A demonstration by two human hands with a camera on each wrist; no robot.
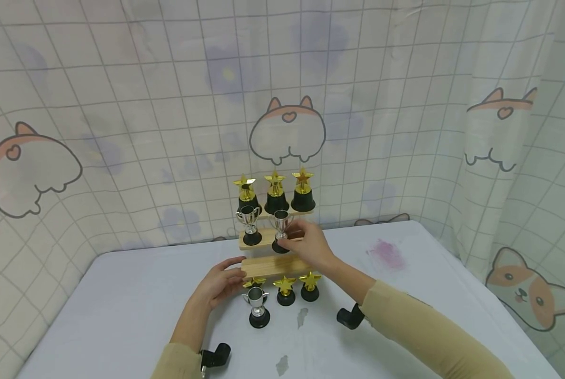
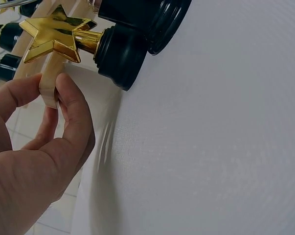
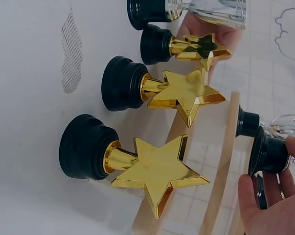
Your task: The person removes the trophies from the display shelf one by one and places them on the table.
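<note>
A small silver trophy cup (image 1: 280, 218) with a black base is held by my right hand (image 1: 310, 245) above the right part of the middle step (image 1: 264, 241) of a wooden stand. Whether its base touches that step I cannot tell. My left hand (image 1: 220, 281) pinches the left end of the stand's lowest board (image 1: 268, 267) between thumb and fingers, as the left wrist view shows. Another silver cup (image 1: 249, 223) stands on the middle step at left. On the top step, three gold star trophies (image 1: 303, 197) stand in a row.
Before the stand, three smaller gold star trophies (image 1: 286, 296) stand on the white-covered table (image 1: 135, 316). A third silver cup (image 1: 257, 313) is in front of the leftmost one, partly hiding it. Behind the table hangs a checked curtain (image 1: 168, 131). Both wrists carry black camera mounts (image 1: 350, 317).
</note>
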